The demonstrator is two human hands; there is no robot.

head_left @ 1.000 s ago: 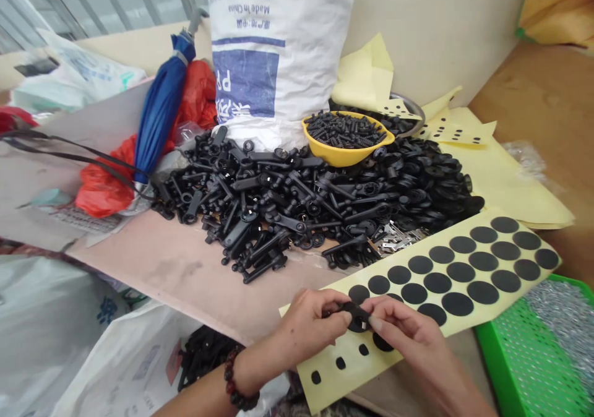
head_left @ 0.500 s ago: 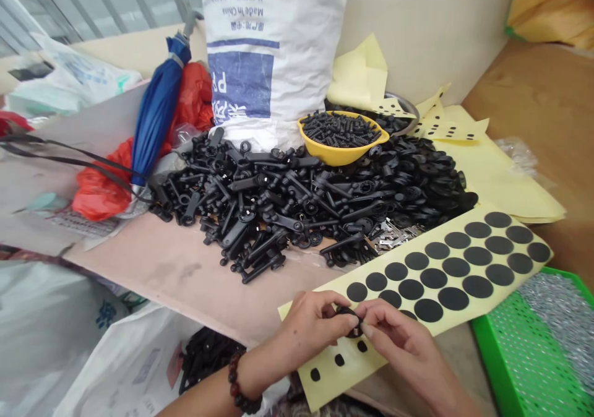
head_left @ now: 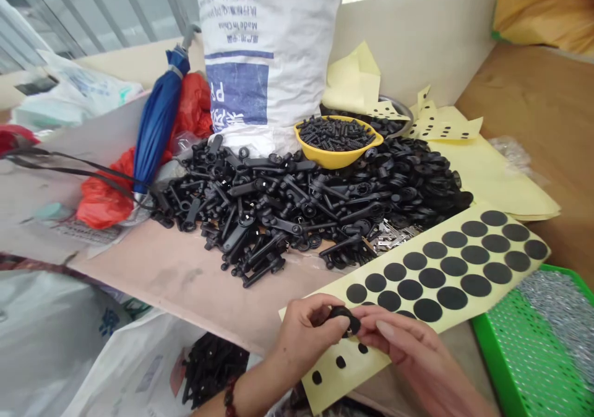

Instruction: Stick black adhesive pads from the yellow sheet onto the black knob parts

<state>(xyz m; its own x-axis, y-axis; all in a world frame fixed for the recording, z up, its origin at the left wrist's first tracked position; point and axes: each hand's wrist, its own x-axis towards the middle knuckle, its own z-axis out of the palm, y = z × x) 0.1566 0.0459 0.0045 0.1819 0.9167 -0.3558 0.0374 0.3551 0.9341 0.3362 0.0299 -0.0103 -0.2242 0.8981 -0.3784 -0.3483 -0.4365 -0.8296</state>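
My left hand [head_left: 304, 333] pinches a small black round plastic part [head_left: 341, 313] between thumb and fingers. At its right side, the fingertips of my right hand [head_left: 408, 346] grip the same part's edge, near a dark round face that could be a sticker. Fingers partly hide the part. Both hands are just above a yellow backing sheet [head_left: 503, 296] with rows of black round stickers [head_left: 427, 310]. Near my hands, the sheet's lower left end carries a few small black oval pieces [head_left: 341, 362].
Behind the sheet lies a heap of black plastic arms [head_left: 260, 219] and discs, beside small metal clips [head_left: 392, 234]. A yellow bowl [head_left: 334, 157] holds black threaded pieces. A white sack [head_left: 273, 46], blue umbrella [head_left: 160, 114] and green tray [head_left: 505, 361] of small metal pieces surround it.
My right thumb has lifted from the black part and its fingers have shifted slightly. The left hand still holds the part, now tilted differently. The view has shifted a little.
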